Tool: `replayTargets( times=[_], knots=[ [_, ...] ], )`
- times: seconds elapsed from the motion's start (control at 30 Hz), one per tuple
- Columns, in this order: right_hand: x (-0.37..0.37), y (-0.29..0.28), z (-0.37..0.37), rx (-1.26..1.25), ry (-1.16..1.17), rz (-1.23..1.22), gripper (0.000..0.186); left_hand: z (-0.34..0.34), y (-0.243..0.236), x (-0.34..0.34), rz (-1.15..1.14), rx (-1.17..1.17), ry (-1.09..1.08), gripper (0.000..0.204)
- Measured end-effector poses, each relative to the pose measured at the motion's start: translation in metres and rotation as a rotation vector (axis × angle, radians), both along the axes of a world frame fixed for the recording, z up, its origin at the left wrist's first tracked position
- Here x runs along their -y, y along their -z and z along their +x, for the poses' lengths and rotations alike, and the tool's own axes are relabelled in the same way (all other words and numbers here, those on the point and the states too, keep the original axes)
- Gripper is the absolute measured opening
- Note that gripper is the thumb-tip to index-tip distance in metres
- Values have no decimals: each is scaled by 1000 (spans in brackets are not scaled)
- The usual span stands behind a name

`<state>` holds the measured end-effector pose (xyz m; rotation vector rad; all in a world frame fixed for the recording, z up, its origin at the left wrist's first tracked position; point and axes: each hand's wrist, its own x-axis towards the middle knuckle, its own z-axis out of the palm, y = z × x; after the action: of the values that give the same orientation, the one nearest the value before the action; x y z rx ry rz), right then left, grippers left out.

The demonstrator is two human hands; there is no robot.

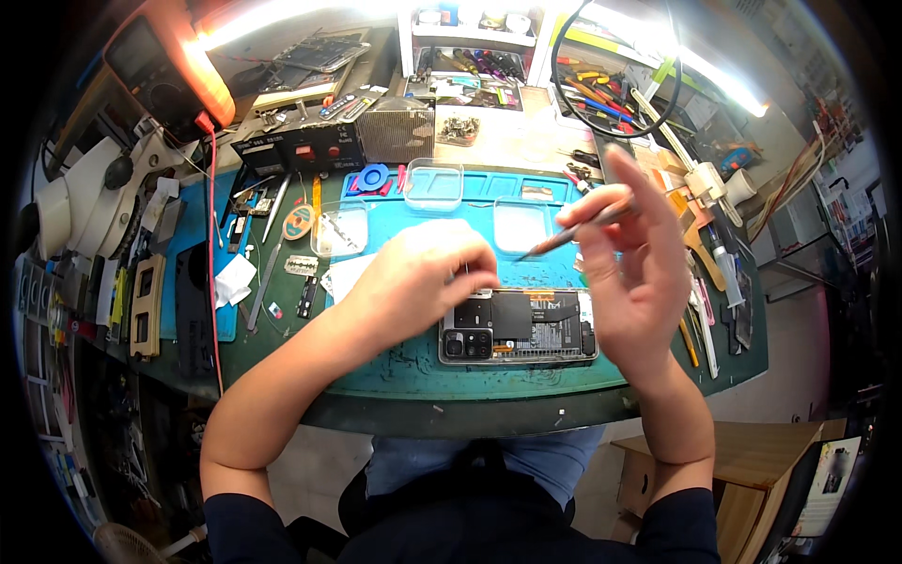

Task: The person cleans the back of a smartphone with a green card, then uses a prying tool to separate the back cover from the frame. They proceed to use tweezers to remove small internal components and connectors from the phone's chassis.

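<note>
The right grip [644, 268] is holding a slim pointed tool [564, 239]; what the left grip [437, 270] is pinching, if anything, I cannot tell. The opened phone [519, 324] is lying near on the desk [385, 381], its bared inside probably calling for light, steady tip contact.

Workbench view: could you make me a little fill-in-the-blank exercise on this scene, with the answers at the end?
1. The pointed tool is in the person's ____ hand.
2. On the opened phone, the camera block sits at the ____ end, as pictured.
3. The large meter at the upper left has a bright ____ case.

Missing words: right; left; orange.
</note>
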<state>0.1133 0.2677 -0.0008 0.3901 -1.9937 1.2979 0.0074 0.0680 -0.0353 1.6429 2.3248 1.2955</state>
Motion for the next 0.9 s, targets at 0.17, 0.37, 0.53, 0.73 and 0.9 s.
replayTargets(
  times=[0.17,0.37,0.53,0.73,0.9],
  knots=[
    [-11,1,-6,-50,118,-85,46,-24,-3,-33,81,-276,-132,9],
    [-16,2,-11,-86,288,-68,34,-21,9,-34,34,-295,-152,14],
    [23,-12,-56,68,12,-292,13,-10,5,-1,2,-300,-149,12],
    [87,-13,-158,186,-163,-271,10,-3,4,21,170,-475,-66,12],
    [94,1,-183,177,-180,-209,15,-8,-1,23,281,-501,-203,13]
  ],
)
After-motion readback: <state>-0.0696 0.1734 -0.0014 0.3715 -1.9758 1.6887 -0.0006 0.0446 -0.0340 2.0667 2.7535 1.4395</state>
